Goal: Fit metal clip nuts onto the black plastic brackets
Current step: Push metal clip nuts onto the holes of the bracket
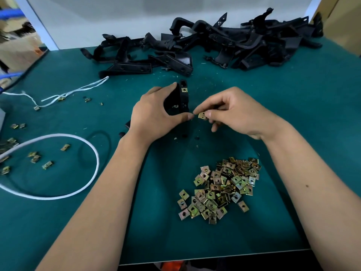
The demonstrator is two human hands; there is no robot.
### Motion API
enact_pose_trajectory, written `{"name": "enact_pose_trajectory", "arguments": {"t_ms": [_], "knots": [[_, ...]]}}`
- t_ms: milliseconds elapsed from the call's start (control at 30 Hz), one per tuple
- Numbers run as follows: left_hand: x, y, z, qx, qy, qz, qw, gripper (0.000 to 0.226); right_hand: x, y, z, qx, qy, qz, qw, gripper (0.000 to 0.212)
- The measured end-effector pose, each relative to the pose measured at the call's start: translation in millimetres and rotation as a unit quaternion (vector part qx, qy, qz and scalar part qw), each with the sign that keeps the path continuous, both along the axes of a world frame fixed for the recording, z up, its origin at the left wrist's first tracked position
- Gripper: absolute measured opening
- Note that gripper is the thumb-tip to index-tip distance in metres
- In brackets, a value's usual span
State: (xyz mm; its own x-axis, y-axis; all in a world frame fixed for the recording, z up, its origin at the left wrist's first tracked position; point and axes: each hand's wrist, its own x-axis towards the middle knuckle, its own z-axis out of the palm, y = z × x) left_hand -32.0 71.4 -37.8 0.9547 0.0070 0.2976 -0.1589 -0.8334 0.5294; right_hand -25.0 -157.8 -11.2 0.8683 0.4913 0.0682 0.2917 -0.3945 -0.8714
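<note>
My left hand [156, 112] grips a black plastic bracket [180, 99] upright over the middle of the green mat. One brass-coloured clip nut [184, 89] sits fitted near the bracket's top. My right hand [232, 110] pinches a loose metal clip nut [202, 115] between thumb and fingers, just right of the bracket's lower end and close to my left thumb tip. A heap of several clip nuts [220, 188] lies on the mat in front of me, between my forearms.
A pile of black brackets [214, 44] stretches along the back of the green mat [293, 114]. A white cord [58, 194] loops at the left, a thinner white string [78, 90] behind it. Stray clip nuts [46, 164] lie scattered at the left.
</note>
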Motion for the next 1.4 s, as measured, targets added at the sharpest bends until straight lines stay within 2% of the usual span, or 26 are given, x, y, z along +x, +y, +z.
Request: {"name": "enact_pose_trajectory", "arguments": {"t_ms": [133, 233, 433, 567, 733, 867, 1000, 1067, 1200, 1267, 1333, 1400], "knots": [[-1.6, -6.0, -1.4, 0.04, -0.012, -0.004, 0.999, 0.096, 3.2, -0.1, -4.3, 0.059, 0.016, -0.046, 0.997, 0.022], [-6.5, -10.1, 2.0, -0.04, -0.046, -0.057, 0.996, 0.093, 4.8, -0.2, -6.6, 0.09, 0.03, -0.071, 0.993, 0.02], [-7.7, -19.7, 4.9, -0.122, -0.074, -0.117, 0.983, 0.028, 6.0, 2.6, -7.9, 0.146, 0.052, -0.079, 0.985, 0.016], [-6.7, -19.6, 4.5, -0.145, -0.076, -0.123, 0.979, 0.016, 5.9, 4.0, -8.6, 0.155, 0.065, -0.082, 0.982, 0.009], [-9.7, -22.4, 5.5, -0.118, -0.094, -0.121, 0.981, 0.029, 5.3, 3.6, -7.5, 0.164, 0.078, -0.096, 0.979, 0.008], [-9.4, -21.8, 7.3, -0.098, -0.13, -0.124, 0.979, 0.034, 4.4, 2.1, -5.7, 0.145, 0.094, -0.066, 0.983, 0.007], [-7.6, -18.9, 6.4, -0.098, -0.122, -0.139, 0.978, 0.023, 3.8, 1.0, -3.7, 0.138, 0.101, -0.06, 0.983, 0.008], [-7.6, -19.5, 7.0, -0.093, -0.113, -0.144, 0.979, 0.017, 3.9, 1.2, -4.1, 0.14, 0.106, -0.078, 0.981, 0.007], [-5.2, -9.1, 10.7, -0.109, -0.136, -0.092, 0.98, 0.027, 7.0, 1.6, -6.9, 0.166, 0.126, -0.152, 0.966, 0.016], [-3.6, 4.2, 11.4, -0.104, -0.087, -0.066, 0.989, 0.04, 7.8, 2.5, -7.8, 0.175, 0.141, -0.167, 0.96, 0.018], [-4.2, 14.5, 9.8, -0.105, 0.034, -0.088, 0.99, 0.066, 7.2, 4.1, -8.8, 0.186, 0.151, -0.171, 0.956, 0.016], [-3.9, 16.9, 5.2, -0.082, 0.092, -0.107, 0.987, 0.085, 5.5, 6.5, -9.7, 0.195, 0.155, -0.171, 0.953, 0.014]]}}
